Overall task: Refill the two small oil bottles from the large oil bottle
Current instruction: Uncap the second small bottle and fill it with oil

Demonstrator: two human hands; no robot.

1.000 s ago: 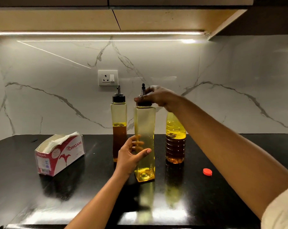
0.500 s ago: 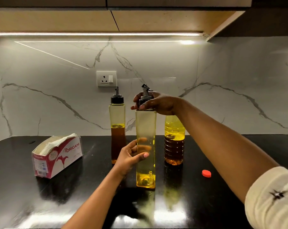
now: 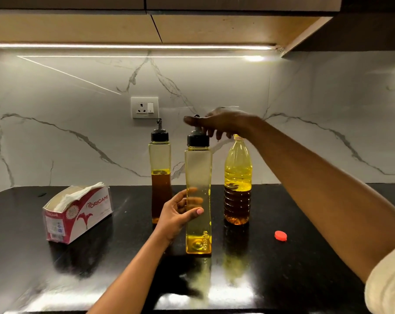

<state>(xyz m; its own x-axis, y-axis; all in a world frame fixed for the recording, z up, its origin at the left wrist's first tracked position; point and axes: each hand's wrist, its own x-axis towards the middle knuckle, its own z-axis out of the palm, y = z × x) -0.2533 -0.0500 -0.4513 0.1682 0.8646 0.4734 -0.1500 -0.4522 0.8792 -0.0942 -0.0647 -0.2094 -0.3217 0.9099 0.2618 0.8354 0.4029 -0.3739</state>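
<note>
White marble wall point(image 3: 56, 141), black counter point(image 3: 56, 279), under-cabinet light strip point(image 3: 124, 45).

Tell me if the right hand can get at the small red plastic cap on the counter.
Probably yes: nothing stands between the right hand and the small red plastic cap, which lies alone.

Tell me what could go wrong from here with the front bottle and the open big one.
1. The large oil bottle stands uncapped, its red cap lying apart on the counter. The right hand reaches across close by its neck, so a bump could tip it and spill oil.
2. The front small bottle is tall and narrow, and the left hand holds it only at mid-height. Twisting at the black cap could tilt it or loosen that grip.
</note>
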